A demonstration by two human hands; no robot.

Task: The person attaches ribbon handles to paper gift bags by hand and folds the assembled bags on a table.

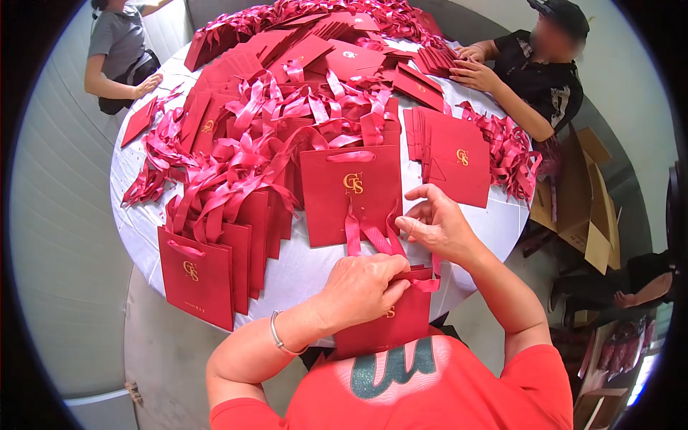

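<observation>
Pinching with the left hand (362, 290), thumb against bent fingers, at the top edge of a dark red paper gift bag with gold lettering (401, 319); cannot tell bag edge from ribbon between the fingertips. Holding the right hand (438, 223) raised just above and beyond, thumb and forefinger parted, near the pink satin ribbon strands (352, 235); cannot tell of any contact there. Have the pinched bag at the near edge of a round table with a white cloth (140, 229), close against a red shirt with dark green lettering (390, 373), partly covered by the left hand. Wearing a silver bangle (275, 330) on the left wrist.

Just beyond the hands, see another dark red bag with a gold emblem (351, 197), front showing. To its right, see overlapping flat dark red bags (451, 175); to its left, a row of bags (193, 279) beneath tangled pink ribbons (244, 168). Farther across, see a large heap of red bags (344, 57). At far right, see a co-worker in black (519, 68), both hands at a bag stack (433, 61); at far left, a co-worker in grey (118, 39), one hand at the table edge
</observation>
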